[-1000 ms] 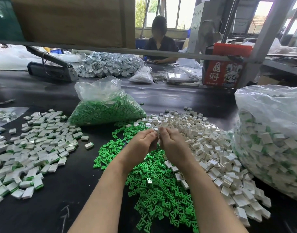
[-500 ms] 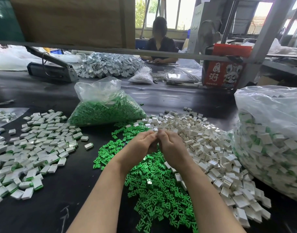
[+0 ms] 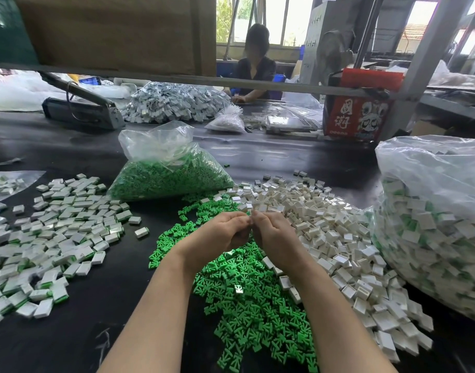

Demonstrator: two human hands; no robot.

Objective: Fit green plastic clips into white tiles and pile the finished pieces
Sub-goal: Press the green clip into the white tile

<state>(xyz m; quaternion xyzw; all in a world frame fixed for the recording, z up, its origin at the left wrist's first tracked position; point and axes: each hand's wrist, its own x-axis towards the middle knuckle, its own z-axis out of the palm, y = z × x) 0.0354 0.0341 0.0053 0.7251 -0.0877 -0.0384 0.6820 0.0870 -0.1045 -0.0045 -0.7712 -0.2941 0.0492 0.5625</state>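
Observation:
My left hand [image 3: 220,232] and my right hand [image 3: 274,235] meet fingertip to fingertip above the table's middle, fingers curled. Together they pinch a small white tile that their fingers almost wholly hide. Beneath them lies a loose heap of green clips [image 3: 247,297]. A heap of bare white tiles [image 3: 325,232] spreads to the right of it. The finished pieces [image 3: 56,238], white with green edges, lie scattered on the left of the black table [image 3: 96,305].
A clear bag of green clips [image 3: 166,176] stands behind the heaps. A big clear bag of finished pieces [image 3: 432,224] fills the right side. Farther back are a heat sealer [image 3: 80,109], a bag of grey pieces [image 3: 174,103], a red box [image 3: 357,117] and a seated person [image 3: 255,68].
Both hands stay in the same spot. Their fingertips have closed tighter together, and the white tile that showed between them a second ago is now covered.

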